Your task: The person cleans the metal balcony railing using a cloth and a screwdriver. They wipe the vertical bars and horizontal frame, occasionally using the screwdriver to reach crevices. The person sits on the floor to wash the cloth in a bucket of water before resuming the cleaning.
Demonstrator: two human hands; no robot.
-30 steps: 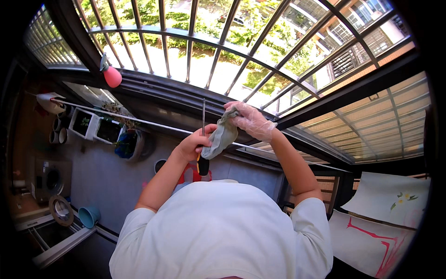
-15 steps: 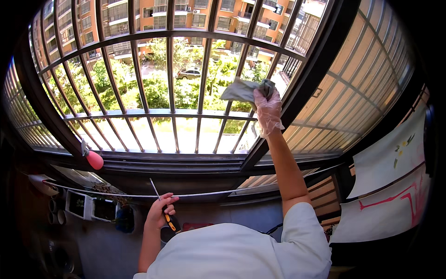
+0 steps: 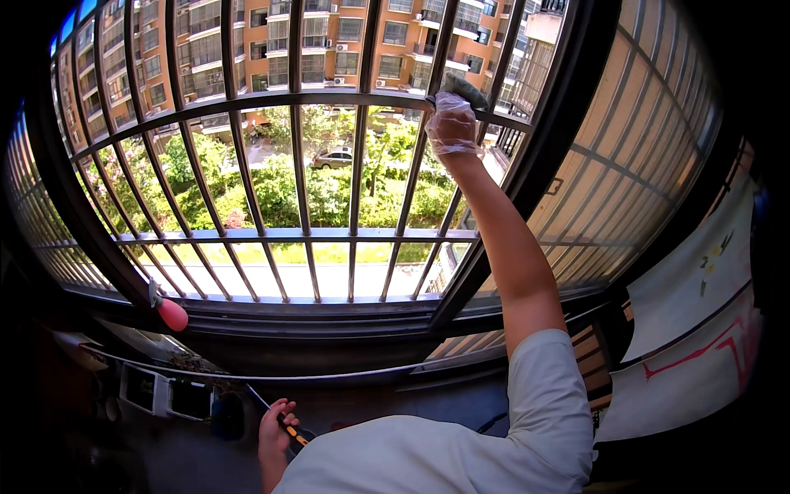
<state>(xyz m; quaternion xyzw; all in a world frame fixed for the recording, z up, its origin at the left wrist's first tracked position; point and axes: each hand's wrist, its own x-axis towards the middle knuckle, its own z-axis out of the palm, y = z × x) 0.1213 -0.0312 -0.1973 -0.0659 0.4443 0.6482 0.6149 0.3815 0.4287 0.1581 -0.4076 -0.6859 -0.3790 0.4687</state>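
Two hands at work, well apart. Far left, a pink ball-shaped thing (image 3: 172,314) hangs by the window frame. Low down, left hand (image 3: 276,426) is curled closed around a black-and-orange tool handle (image 3: 290,430), its thin shaft angled up-left. High up, gloved right hand (image 3: 451,125) has its fingers closed on a grey-green cloth (image 3: 463,89), pressing it against the window bars (image 3: 355,165).

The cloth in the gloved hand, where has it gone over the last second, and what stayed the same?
The right hand, in a clear glove, carried the grey cloth from chest height, where both hands met, up to the curved crossbar of the window grille. The left hand dropped low. It kept its grip on the orange-and-black handled tool; the pink object stayed on the sill.
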